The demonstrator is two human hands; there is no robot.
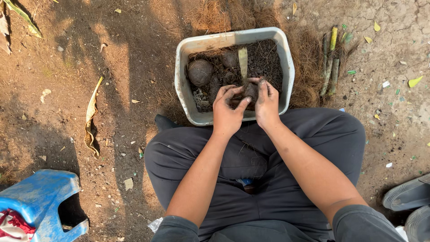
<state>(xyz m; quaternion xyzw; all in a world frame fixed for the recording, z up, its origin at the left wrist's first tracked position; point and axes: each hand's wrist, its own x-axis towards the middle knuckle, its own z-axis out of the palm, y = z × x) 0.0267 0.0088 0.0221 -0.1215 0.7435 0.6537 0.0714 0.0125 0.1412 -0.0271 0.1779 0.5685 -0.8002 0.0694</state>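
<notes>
Dark grey trousers (pixel 286 148) mid-frame, matching short sleeves (pixel 358 224) at btm edge, forearms bare, soil-smudged fingers (pixel 262 87) up top.

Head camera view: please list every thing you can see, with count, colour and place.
tub: one, grey, ahead of the knees, holding dark soil
round lump: one, brown, in the tub's left part
soil clump with pale leaf: one, dark, between both hands
cut stalks: a few, green-yellow, right of the tub
dry leaf: one, tan, on the ground at left
plastic stool: one, blue, bottom left
sandals: two, grey, bottom right
left hand: on the clump
right hand: on the clump
</notes>
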